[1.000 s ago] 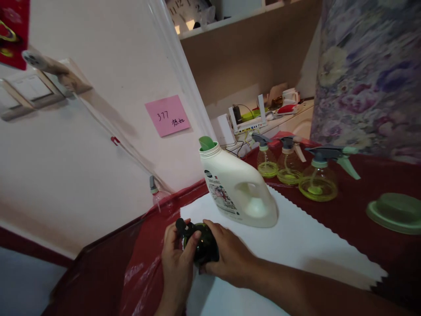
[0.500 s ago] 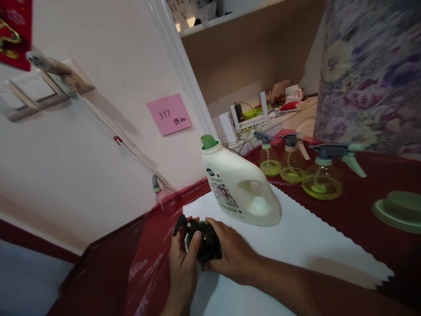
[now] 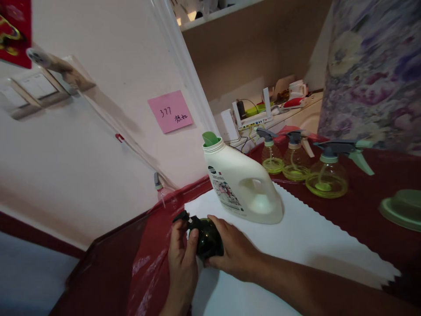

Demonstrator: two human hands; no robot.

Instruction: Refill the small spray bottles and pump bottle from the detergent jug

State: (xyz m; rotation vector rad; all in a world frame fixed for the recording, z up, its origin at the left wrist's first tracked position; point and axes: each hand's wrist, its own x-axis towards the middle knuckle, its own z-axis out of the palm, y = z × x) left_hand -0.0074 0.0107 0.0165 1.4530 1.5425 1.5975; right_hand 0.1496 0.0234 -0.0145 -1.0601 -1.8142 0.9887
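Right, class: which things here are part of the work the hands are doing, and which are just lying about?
In use:
left hand on the black sprayer head
right hand gripping the dark bottle

Lying about:
detergent jug
three spray bottles
green lid
pink note

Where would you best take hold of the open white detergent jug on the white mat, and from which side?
By the moulded handle loop of the detergent jug, coming from the right: the cut-out faces that way, and the jug stands upright with its spout open, so probably keep it vertical.

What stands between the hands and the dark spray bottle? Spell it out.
Nothing visible. The left hand grips the black spray head and the right hand wraps the dark green spray bottle directly, on the white mat.
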